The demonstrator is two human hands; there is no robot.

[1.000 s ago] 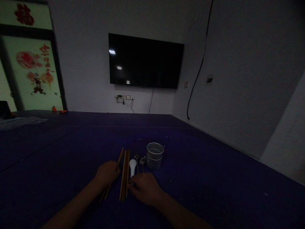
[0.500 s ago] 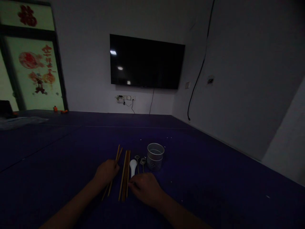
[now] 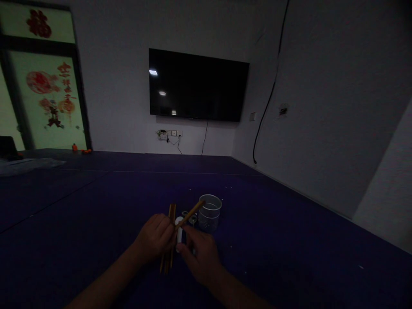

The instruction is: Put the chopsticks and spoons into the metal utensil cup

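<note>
My left hand (image 3: 156, 238) is closed on a pair of wooden chopsticks (image 3: 190, 212), lifted off the surface with the tips pointing up and right toward the rim of a metal perforated holder cup (image 3: 209, 212). My right hand (image 3: 200, 253) is next to it, fingers curled, touching the near end of the chopsticks by a white spoon (image 3: 179, 231). More chopsticks (image 3: 172, 211) lie in a bundle on the dark blue mat (image 3: 96, 214), partly hidden under my left hand. Two metal spoons (image 3: 192, 219) lie just left of the cup.
The dark blue mat covers a wide floor. A black TV (image 3: 198, 84) hangs on the far wall above a socket (image 3: 170, 133). A white wall (image 3: 322, 128) runs along the right. A door with red decorations (image 3: 48, 98) stands far left.
My left hand has lifted its pair of chopsticks off the mat and swung it right, tips now near the cup. My right hand has moved in to the chopsticks' near end.
</note>
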